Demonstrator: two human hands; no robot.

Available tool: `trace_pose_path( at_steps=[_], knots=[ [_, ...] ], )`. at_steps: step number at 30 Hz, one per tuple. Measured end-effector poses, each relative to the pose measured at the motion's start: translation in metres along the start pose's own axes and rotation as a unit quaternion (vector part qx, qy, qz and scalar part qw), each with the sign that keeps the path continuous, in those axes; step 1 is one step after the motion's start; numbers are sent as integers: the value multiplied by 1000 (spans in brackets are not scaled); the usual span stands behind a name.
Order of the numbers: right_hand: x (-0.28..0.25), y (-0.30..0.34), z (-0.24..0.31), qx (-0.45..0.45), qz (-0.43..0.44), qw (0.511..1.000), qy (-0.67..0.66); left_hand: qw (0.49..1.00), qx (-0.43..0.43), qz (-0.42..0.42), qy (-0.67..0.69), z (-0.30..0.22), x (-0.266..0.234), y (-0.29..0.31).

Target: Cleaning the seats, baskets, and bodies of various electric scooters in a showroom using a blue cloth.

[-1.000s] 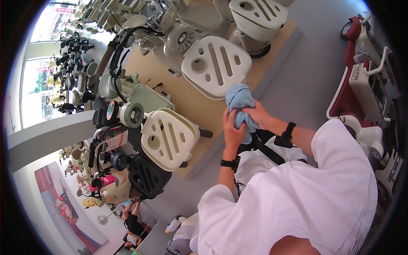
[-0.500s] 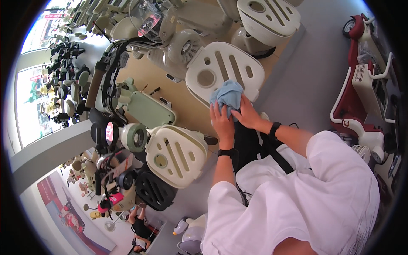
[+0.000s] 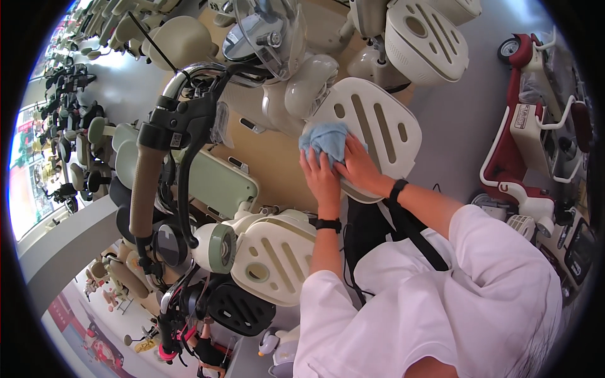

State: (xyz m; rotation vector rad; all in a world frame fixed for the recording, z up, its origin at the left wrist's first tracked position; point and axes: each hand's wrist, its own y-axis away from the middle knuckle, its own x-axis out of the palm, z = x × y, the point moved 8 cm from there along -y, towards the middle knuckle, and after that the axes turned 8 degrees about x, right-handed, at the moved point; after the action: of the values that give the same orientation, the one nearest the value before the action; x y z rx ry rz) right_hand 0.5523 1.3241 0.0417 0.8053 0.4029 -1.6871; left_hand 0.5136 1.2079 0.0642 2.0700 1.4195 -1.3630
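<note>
presses a soft blue cloth against the left part of a white slotted lid with 2 bare hands. with the left hand, lays slightly parted, bent fingers over the near edge of the cloth; with the right hand, stretches fingers along its right side, turning the thumb leftward. cannot tell a long axis in the cloth, crumpled into rounded folds. on the lid, smooth, round-cornered and plastic-looking, has 2 long round-ended slots sloping steeply from upper left to lower right, plus small oval openings. wears dark wristbands. to the left, has a flat pale green footboard and a tan handlebar grip; well apart on the right, a red scooter.
</note>
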Motion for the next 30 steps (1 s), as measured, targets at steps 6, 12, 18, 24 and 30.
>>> trace_pose_path(
  at_steps=[6, 12, 18, 24, 30],
  knots=[
    [-4, -15, -2, 15, 3, 1000, 7, 1000, -19, 17, 3, 1, 0, -15],
    [-9, -24, -10, 67, 57, 994, -68, 997, -60, 42, -25, -10, 3, -22],
    [-44, -49, -19, -4, 62, 995, -82, 991, -111, 44, -64, -33, 26, -45],
    [-87, -89, -48, -87, 44, 992, -74, 985, -162, 53, -18, -59, 64, -78],
    [-131, -134, -98, -117, -12, 993, 12, 993, -105, 48, -8, -93, 124, -140]
  ],
)
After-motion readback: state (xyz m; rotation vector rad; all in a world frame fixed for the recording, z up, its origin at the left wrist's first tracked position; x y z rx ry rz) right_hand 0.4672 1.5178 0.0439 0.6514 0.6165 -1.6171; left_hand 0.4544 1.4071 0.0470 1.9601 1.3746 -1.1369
